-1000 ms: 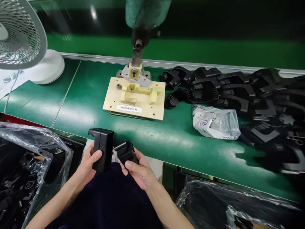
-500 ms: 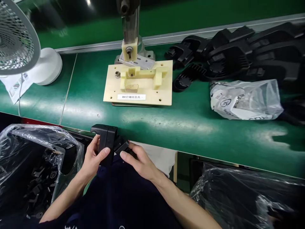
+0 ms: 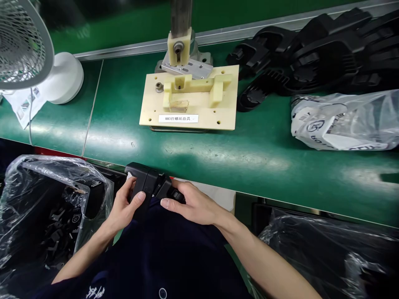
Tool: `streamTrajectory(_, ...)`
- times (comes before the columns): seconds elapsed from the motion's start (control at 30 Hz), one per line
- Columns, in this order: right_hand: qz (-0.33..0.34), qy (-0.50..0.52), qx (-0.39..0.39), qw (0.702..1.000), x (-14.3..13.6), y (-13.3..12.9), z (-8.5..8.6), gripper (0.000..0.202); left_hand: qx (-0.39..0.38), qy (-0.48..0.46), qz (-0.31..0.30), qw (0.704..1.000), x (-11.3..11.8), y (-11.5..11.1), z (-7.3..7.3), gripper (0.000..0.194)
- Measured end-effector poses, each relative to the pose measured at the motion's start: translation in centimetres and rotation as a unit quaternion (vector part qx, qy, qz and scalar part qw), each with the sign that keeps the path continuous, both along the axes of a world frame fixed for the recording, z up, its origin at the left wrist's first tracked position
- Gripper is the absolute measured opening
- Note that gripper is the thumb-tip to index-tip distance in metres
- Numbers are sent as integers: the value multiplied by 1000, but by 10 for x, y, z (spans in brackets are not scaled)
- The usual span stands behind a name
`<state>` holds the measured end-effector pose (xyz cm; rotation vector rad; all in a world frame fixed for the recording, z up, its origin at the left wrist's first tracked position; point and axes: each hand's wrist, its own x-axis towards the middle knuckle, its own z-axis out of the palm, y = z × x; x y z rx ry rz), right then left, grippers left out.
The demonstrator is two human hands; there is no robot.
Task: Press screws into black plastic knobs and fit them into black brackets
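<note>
Fingers point(image 3: 125, 189) and thumb of the left hand point(image 3: 122, 209) grip a black plastic housing point(image 3: 144, 181); the right hand point(image 3: 197, 206) pinches a smaller black clip-like part point(image 3: 164, 189) against its side. Both pieces sit at the green workbench's point(image 3: 115, 151) front edge, before the cream screw-driving fixture point(image 3: 148, 106).

Left hand point(image 3: 124, 207): fingertips, thumb aside, lost behind the black housing point(image 3: 143, 179)
Right hand point(image 3: 196, 203): from here, covers much of the small black part point(image 3: 163, 187)
Fan point(image 3: 25, 45): left side cut off
Press column point(image 3: 181, 17): top out of view
Plastic bag point(image 3: 346, 120): right end cut off
</note>
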<state>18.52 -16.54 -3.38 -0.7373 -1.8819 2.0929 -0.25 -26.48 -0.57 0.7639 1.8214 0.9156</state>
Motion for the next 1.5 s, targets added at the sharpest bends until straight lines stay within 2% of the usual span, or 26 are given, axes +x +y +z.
streamTrajectory(0.13, -37, -31, 36, 998, -3, -1, 1, 32, 7, 11, 1, 1000, 0, -2, 0, 32)
streamTrajectory(0.4, -63, -74, 72, 993, -10, -5, 2, 29, 5, 19, -20, 1000, 1, -2, 2, 29)
streamTrajectory(0.57, -51, -3, 73, 996, 1, 0, 2, 30, -2, -6, -1, 1000, 7, -10, -4, 45)
streamTrajectory(0.7, -44, -32, 100, 994, 6, 6, -12, 46, -3, -23, 9, 1000, 5, -10, -20, 66)
streamTrajectory(0.8, -24, -43, 114, 992, 5, 7, -17, 52, -15, -23, 10, 1000, 3, -7, -23, 78)
streamTrajectory(0.97, -21, -78, 96, 992, 3, 0, -9, 51, -12, -13, -5, 1000, 8, -9, -20, 75)
streamTrajectory(1.07, -22, -99, 117, 988, 1, 0, -5, 48, -25, -8, 6, 1000, 10, -15, -24, 71)
streamTrajectory(1.2, 16, -117, 167, 979, -1, -1, -1, 43, -18, -12, 13, 1000, 12, -18, -23, 65)
streamTrajectory(1.3, 13, -100, 252, 962, -1, -5, -5, 35, -20, -12, -23, 999, 14, -14, -14, 58)
streamTrajectory(1.43, -20, -63, 413, 908, -4, -10, -16, 30, -15, -6, -49, 999, 16, -3, 0, 56)
streamTrajectory(1.5, -21, -58, 460, 886, -7, -9, -18, 32, -4, 6, -52, 999, 16, 1, 4, 55)
